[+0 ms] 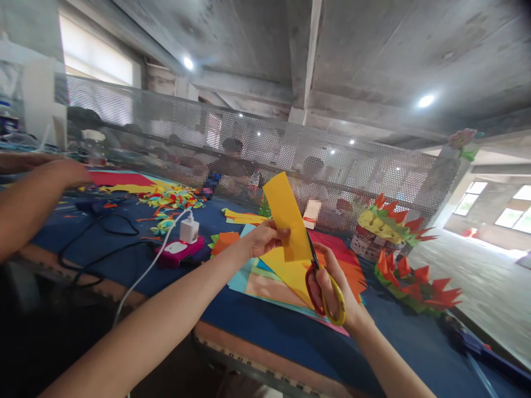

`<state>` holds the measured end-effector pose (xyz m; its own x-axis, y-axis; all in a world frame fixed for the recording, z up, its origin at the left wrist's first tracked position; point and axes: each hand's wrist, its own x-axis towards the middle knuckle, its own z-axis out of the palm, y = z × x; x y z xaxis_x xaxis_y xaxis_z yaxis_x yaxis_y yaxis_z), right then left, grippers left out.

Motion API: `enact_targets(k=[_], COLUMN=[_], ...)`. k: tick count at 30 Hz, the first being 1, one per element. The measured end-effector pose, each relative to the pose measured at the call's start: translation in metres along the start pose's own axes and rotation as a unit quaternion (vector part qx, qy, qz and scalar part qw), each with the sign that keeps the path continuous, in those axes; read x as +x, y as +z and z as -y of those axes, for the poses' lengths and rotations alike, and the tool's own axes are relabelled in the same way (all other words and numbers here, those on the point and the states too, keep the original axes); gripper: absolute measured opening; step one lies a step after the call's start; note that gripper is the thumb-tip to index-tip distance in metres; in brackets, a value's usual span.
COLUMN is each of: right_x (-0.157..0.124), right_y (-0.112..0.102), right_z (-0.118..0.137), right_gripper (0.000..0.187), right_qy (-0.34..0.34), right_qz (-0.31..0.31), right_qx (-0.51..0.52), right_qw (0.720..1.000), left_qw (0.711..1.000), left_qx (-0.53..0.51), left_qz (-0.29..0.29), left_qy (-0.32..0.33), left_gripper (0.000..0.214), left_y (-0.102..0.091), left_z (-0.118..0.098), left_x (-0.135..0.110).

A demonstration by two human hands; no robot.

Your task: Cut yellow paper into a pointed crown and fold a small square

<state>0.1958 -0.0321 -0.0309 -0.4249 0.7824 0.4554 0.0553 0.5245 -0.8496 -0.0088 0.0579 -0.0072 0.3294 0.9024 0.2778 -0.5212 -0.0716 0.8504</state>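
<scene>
My left hand (265,237) pinches a yellow sheet of paper (286,215) and holds it up above the table. My right hand (332,290) grips scissors with red and yellow handles (326,293); their blades run up along the right edge of the yellow sheet. Below both hands lies a stack of coloured paper sheets (265,282) on the blue table (290,337).
A folded-paper figure of orange, green and yellow (394,226) stands at the right. A pink device with a white charger and cable (182,246) lies left of the stack. Paper scraps (170,199) lie further back. Another person's arms (37,188) reach in at the left. A perforated metal screen (249,143) bounds the table's far side.
</scene>
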Motion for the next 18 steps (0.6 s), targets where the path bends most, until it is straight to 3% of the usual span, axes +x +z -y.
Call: enact_targets(k=[6,18], right_x=[-0.002,0.003], right_y=[-0.001,0.001], right_z=[-0.006,0.003], right_gripper=[0.058,0.053], right_qy=[-0.041,-0.006], right_qz=[0.009,-0.022], right_qx=[-0.02,-0.021], right_qw=[0.999,1.0], left_qw=[1.0,0.999], left_qx=[0.025,0.026], left_qz=[0.007,0.012], left_qy=[-0.004,-0.019], left_gripper=[0.035,0.045], left_y=[0.001,0.007], left_z=[0.004,0.012], left_x=[-0.001,-0.004])
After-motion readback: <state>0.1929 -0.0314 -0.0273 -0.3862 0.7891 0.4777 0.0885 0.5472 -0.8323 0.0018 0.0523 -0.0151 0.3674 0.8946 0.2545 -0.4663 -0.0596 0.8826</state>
